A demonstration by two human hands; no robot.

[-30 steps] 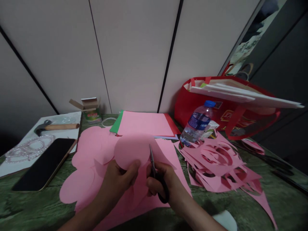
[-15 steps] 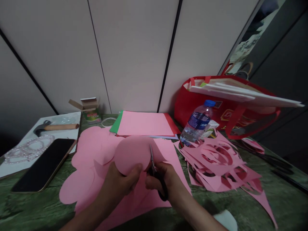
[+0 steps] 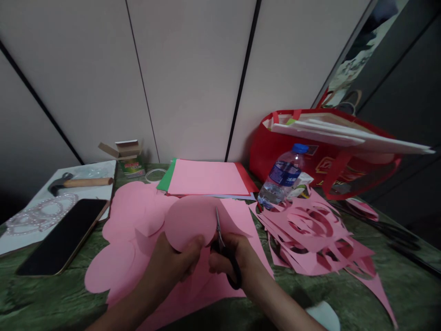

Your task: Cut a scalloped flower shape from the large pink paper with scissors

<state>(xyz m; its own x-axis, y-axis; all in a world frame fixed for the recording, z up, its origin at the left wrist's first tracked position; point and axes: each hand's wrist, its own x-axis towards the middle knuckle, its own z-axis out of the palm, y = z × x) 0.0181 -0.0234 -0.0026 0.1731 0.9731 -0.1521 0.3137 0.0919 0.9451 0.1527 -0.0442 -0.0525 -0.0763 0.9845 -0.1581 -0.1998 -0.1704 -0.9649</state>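
Observation:
My left hand [image 3: 177, 257] pinches the lower edge of a rounded piece of pink paper [image 3: 189, 220], thumb on top. In my right hand [image 3: 237, 257] is a pair of scissors [image 3: 225, 253] with dark handles, fingers through the loops. The blades point up and away and lie along the right edge of the pink piece. Under both hands are larger pink sheets [image 3: 255, 234]. To the left lie several cut pink rounds [image 3: 110, 266], overlapping one another.
Pink paper scraps [image 3: 310, 230] are heaped at right, beside a water bottle [image 3: 282, 174] and a red bag [image 3: 262, 142]. Coloured sheets [image 3: 210, 177] lie at the back. At left are a phone [image 3: 64, 236], a hammer [image 3: 86, 182] and a small box [image 3: 131, 163].
Hardly anything differs. The pink piece and the scissors have shifted very slightly to the right; both hands keep their holds.

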